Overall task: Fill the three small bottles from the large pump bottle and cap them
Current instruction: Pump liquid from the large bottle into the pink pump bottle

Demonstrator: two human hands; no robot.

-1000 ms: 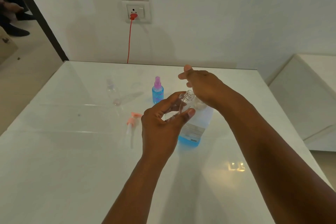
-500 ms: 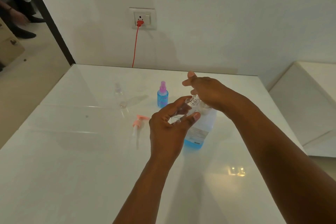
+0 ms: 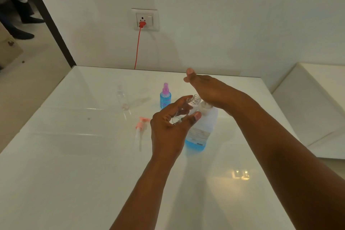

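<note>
My left hand [image 3: 168,129] grips a small clear bottle [image 3: 193,102], tilted, with its uncapped threaded neck pointing up and to the right. Just behind it stands the large bottle [image 3: 202,132], a little blue liquid in its bottom and no pump on it. My right hand [image 3: 209,89] hovers palm down over the large bottle's top with the thumb raised; its fingers are hidden. The pink pump [image 3: 141,127] lies on the table to the left. A small blue-filled bottle [image 3: 165,97] with a pink spray cap stands upright. Another clear small bottle [image 3: 122,99] lies further left.
The glossy white table [image 3: 74,164] ends at a wall with a socket and red cord [image 3: 137,46]. A white ledge [image 3: 317,102] is at the right. A doorway with a person's legs [image 3: 16,15] is at the far left.
Both hands keep almost the same pose over the large bottle. The view has shifted a little, and the right hand sits slightly higher over the bottle's top.
</note>
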